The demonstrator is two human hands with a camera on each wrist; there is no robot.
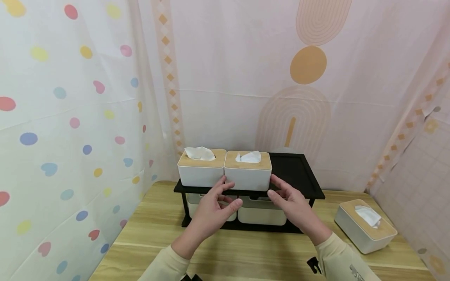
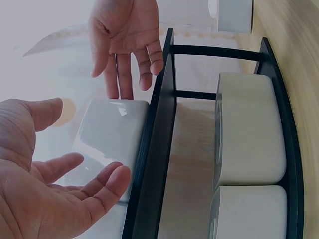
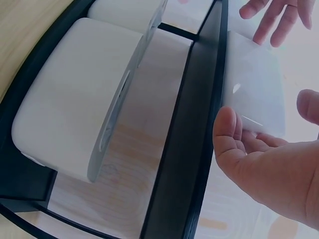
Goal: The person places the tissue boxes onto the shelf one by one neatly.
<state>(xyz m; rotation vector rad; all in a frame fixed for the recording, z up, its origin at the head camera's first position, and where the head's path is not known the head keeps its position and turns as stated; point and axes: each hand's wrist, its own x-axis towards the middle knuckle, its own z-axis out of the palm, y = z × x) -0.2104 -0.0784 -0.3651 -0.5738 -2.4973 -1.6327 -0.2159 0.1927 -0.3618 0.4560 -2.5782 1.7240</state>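
Note:
Two white tissue boxes with wooden lids stand side by side on the top of a black two-tier shelf (image 1: 293, 171). The right-hand tissue box (image 1: 247, 179) lies between my hands, a white tissue poking from its lid. My left hand (image 1: 215, 207) is spread in front of the seam with the left tissue box (image 1: 201, 176); whether its fingertips touch cannot be told. My right hand (image 1: 292, 201) has its fingers at the box's right side, loosely bent and not gripping. In the right wrist view, the right hand's fingertips (image 3: 227, 124) are beside the white box (image 3: 256, 82).
On the shelf's lower tier sit two white bins (image 1: 261, 216). A third tissue box (image 1: 358, 230) rests at an angle on the wooden table (image 1: 140, 242), right of the shelf. Patterned curtains (image 1: 225, 78) hang behind and at both sides.

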